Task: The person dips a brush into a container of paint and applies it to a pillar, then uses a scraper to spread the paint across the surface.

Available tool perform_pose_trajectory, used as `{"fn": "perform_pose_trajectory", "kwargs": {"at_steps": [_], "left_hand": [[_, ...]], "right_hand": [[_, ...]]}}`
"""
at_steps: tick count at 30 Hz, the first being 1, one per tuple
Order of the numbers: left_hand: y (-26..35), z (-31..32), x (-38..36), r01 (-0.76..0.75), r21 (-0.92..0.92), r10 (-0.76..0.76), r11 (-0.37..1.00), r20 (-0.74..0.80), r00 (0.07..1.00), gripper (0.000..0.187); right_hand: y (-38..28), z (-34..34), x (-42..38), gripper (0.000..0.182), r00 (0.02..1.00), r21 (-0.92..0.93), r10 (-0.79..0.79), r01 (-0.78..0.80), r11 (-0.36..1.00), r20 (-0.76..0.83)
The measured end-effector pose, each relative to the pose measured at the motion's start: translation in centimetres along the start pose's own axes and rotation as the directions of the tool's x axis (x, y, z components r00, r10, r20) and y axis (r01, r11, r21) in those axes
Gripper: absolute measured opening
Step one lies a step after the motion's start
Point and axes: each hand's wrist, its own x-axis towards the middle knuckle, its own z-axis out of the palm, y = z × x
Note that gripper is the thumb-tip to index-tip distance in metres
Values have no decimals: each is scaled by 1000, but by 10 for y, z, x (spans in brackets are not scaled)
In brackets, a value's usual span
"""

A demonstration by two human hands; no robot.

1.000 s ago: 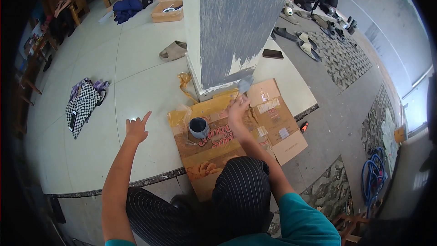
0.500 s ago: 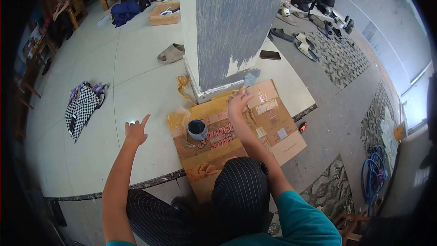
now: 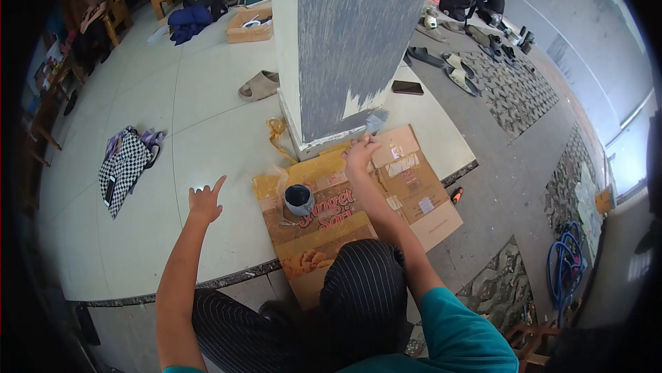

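My right hand (image 3: 360, 154) reaches to the foot of the pillar (image 3: 358, 42), fingers bent together. A small grey, paint-smeared piece (image 3: 376, 121) shows just beyond its fingertips against the pillar base; I cannot tell its kind. Grey paint with ragged edges covers the pillar's face above. My left hand (image 3: 206, 200) hovers over the pale tiles, holding nothing, index finger stretched out. Between my arms, a grey-smeared cup (image 3: 299, 198) with a dark inside stands on flattened cardboard (image 3: 324, 262). My right forearm crosses over that cardboard.
Crumpled yellow tape (image 3: 276, 131) lies left of the pillar, a phone (image 3: 407, 87) to its right. A checkered cloth (image 3: 123, 166) with another phone is at left. Slippers (image 3: 259, 86) and a cardboard box (image 3: 249, 26) sit farther back. A blue hose (image 3: 567, 262) coils at right.
The grey piece at my right fingertips has shifted slightly left and down along the pillar base. My left hand has hardly moved.
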Motion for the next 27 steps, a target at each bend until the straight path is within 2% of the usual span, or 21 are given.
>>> {"fn": "perform_pose_trajectory", "kwargs": {"at_steps": [1, 3, 4, 5, 6, 7, 9, 10, 12, 13, 15, 16, 17, 18, 19, 21, 22, 24, 25, 27], "left_hand": [[0, 2, 2, -1, -4, 1, 1000, -27, 1000, 98], [1, 0, 3, 1, 12, 0, 1000, -26, 1000, 98], [3, -1, 3, 0, 26, 0, 1000, -15, 1000, 98], [4, 0, 3, 2, 21, -1, 1000, -15, 1000, 98], [4, 0, 3, -2, 20, 3, 1000, -13, 1000, 98], [4, 0, 3, -5, 22, 5, 1000, -12, 1000, 98], [1, -3, 2, -4, 2, 4, 1000, -10, 1000, 97], [2, -3, 1, -9, -17, 9, 1000, -9, 1000, 97], [0, 1, 1, -14, -21, 14, 1000, -3, 1000, 98], [0, 0, 2, -10, -29, 10, 1000, -6, 1000, 98], [3, -2, 2, -8, -14, 8, 1000, -14, 1000, 98], [3, -3, 2, -3, 0, 3, 1000, -14, 1000, 98], [3, -5, 3, -3, -1, 3, 1000, -17, 1000, 98], [4, -6, 3, -2, -6, 2, 1000, -14, 1000, 98], [5, -5, 2, -1, -9, 1, 1000, -9, 1000, 97], [6, -6, 1, -3, -7, 3, 1000, -4, 1000, 97], [6, -7, 0, -3, -3, 3, 1000, -2, 1000, 98], [5, -9, -1, 0, -13, 1, 1000, 8, 1000, 98], [4, -9, -2, -1, -19, 1, 1000, 12, 1000, 98], [4, -6, -1, -1, -3, 1, 1000, 1, 1000, 98]], "right_hand": [[13, 2, 6, 17, 1000, 4, -6, 6, 1000, 2], [59, 3, 14, 18, 989, -232, -99, 122, 965, 107], [53, -4, -7, 18, 989, -233, -101, 125, 964, 111], [38, -12, -43, 16, 970, -322, 106, -30, 946, 219], [29, -16, -63, 15, 901, -423, 315, -171, 890, 299], [27, -19, -62, 15, 900, -424, 318, -173, 889, 299], [22, -29, -59, 23, 960, -350, 129, -36, 936, 248], [19, -26, -50, 23, 961, -352, 134, -41, 935, 244], [7, -8, -17, 22, 982, -40, -182, 184, 982, 51], [4, -2, -10, 22, 981, -38, -187, 188, 981, 47], [4, 14, -3, 21, 997, -163, -35, 47, 986, 74], [32, 10, 9, 21, 996, -160, -39, 51, 986, 75], [83, -7, 29, 19, 972, -336, -163, 211, 918, 167], [112, -23, 35, 17, 925, -484, -260, 369, 793, 279], [109, -34, 17, 17, 925, -487, -258, 368, 792, 280], [81, -45, -30, 16, 936, -563, -26, 232, 793, 350], [70, -43, -31, 16, 936, -563, -22, 230, 794, 351], [45, -37, -22, 23, 982, -268, -137, 169, 948, 134], [28, -27, -18, 23, 983, -269, -132, 162, 949, 128], [-5, -2, -10, 23, 995, -119, -102, 100, 988, -6]]}}
